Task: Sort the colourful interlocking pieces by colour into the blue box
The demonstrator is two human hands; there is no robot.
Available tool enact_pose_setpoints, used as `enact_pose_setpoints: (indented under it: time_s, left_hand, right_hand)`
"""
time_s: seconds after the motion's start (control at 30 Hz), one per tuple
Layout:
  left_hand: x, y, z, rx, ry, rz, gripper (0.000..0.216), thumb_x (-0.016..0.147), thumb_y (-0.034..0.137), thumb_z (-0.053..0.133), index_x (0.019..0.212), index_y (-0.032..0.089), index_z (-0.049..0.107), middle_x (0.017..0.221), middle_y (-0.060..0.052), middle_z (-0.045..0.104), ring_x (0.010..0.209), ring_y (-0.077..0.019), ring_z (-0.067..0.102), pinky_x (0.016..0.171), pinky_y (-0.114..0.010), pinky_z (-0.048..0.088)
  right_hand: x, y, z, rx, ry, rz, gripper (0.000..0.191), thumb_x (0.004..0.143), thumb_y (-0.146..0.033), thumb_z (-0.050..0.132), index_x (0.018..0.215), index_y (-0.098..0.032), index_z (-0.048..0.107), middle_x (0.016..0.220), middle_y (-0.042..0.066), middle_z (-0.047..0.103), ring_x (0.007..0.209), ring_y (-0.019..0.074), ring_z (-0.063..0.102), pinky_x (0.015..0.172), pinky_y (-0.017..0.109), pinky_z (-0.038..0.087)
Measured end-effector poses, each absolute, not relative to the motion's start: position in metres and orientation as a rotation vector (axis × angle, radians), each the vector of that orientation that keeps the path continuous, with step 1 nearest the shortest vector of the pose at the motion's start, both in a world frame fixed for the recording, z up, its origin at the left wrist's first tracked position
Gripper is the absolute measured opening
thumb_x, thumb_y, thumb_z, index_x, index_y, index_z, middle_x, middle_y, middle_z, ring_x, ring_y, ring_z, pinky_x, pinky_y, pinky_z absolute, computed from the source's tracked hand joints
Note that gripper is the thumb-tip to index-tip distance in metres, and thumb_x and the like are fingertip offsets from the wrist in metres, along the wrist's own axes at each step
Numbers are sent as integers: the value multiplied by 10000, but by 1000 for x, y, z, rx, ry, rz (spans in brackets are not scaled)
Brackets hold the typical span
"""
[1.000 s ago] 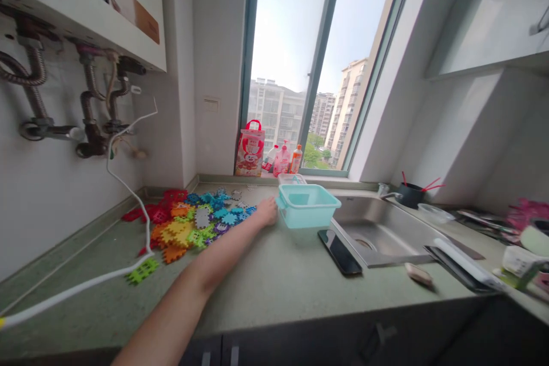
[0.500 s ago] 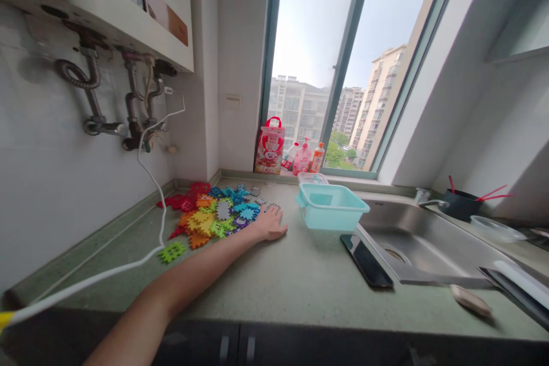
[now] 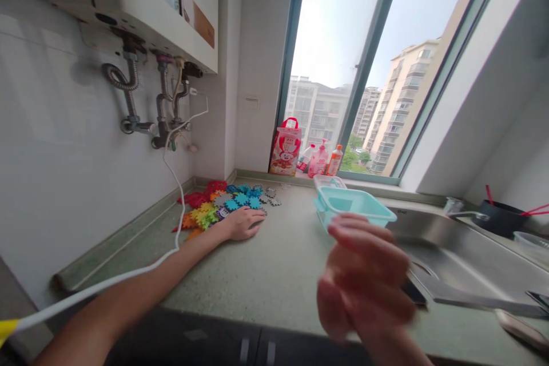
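A pile of colourful interlocking plastic pieces, red, orange, yellow, green, purple and blue, lies on the counter near the back left. My left hand rests low at the pile's right edge with fingers stretched out, its fingertips near several grey pieces. Raised above the front of the counter, my right hand is close to the camera and blurred. Its fingers look bent, and whether anything is in them does not show. Behind it stands a light teal plastic tub, partly covered by that hand.
A white cable crosses the counter's left side. To the right is a steel sink with a faucet. A phone is partly hidden by my right hand. Bottles and a red bag stand on the windowsill.
My right hand has come into view from below. My left hand has shifted left, closer over the pile's front edge. The whole view has swung left.
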State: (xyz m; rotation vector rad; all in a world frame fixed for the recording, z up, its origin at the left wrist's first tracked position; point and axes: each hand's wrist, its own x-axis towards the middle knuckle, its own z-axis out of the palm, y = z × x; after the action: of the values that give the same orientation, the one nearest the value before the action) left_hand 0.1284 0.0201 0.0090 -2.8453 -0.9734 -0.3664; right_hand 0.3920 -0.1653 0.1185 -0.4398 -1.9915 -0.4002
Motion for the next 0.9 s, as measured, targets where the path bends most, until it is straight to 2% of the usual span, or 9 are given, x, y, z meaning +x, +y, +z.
enact_pose_setpoints:
  time_s: [0.1, 0.2, 0.27, 0.37, 0.5, 0.63, 0.73, 0.9]
  left_hand:
    - [110, 24, 14, -2875, -936, -360, 458, 992, 387, 542, 1434, 280, 599, 1534, -53, 578, 1389, -245, 554, 1197, -426, 350]
    - [98, 28, 21, -2875, -923, -340, 477, 982, 401, 570, 1443, 282, 584, 1492, -55, 617, 1387, -245, 553, 1231, -427, 305]
    - [94, 32, 25, -2839, -940, -323, 489, 985, 425, 573, 1451, 278, 582, 1468, -68, 634, 1386, -256, 552, 1247, -439, 277]
    - [92, 35, 26, -2789, -968, -310, 488, 1001, 483, 550, 1449, 292, 597, 1487, -80, 617, 1412, -271, 524, 1262, -459, 248]
    - [90, 39, 23, -2802, -977, -309, 502, 1013, 495, 526, 1477, 311, 578, 1514, -79, 592, 1416, -269, 519, 1247, -459, 293]
    - [84, 46, 28, -2846, -881, -285, 473, 1024, 447, 502, 1461, 295, 598, 1493, -87, 608, 1401, -268, 534, 1213, -439, 358]
    - [82, 43, 40, -2857, -804, -233, 469, 993, 456, 570, 1434, 305, 622, 1525, -89, 579, 1431, -278, 507, 1247, -460, 313]
    - [85, -20, 43, -2652, -1030, -359, 520, 982, 501, 600, 1467, 315, 587, 1612, -90, 476, 1519, -318, 382, 1284, -567, 200]
  right_hand:
    - [400, -99, 102, -564, -2080, -454, 388, 979, -202, 589, 1353, -303, 610, 1467, 88, 584, 1260, 270, 613, 1051, 484, 526]
    - [425, -31, 52, -910, -2232, -364, 383, 977, -198, 567, 1351, -235, 641, 1543, 164, 518, 1337, 305, 568, 1106, 533, 462]
    - [442, -2, 14, -1180, -2331, -166, 404, 960, -296, 632, 1357, -226, 657, 1569, 189, 490, 1377, 334, 546, 1128, 537, 441]
    - [457, 14, -21, -1384, -2354, 84, 431, 995, -426, 596, 1370, -226, 668, 1551, 202, 512, 1436, 343, 498, 1173, 506, 398]
    - [463, 15, -23, -1345, -2308, 207, 437, 968, -439, 623, 1340, -220, 689, 1476, 176, 593, 1377, 313, 557, 1182, 456, 395]
    - [471, 22, -15, -1254, -2236, 314, 351, 925, -358, 643, 1232, -214, 737, 1334, 126, 701, 1254, 275, 638, 1135, 418, 448]
    - [481, 30, -16, -1241, -2117, 437, 301, 911, -326, 614, 1140, -204, 766, 1211, 107, 762, 1157, 264, 688, 1086, 415, 490]
    - [488, 40, -19, -1276, -2019, 485, 347, 920, -318, 536, 1137, -172, 764, 1176, 119, 779, 1084, 268, 723, 992, 424, 546]
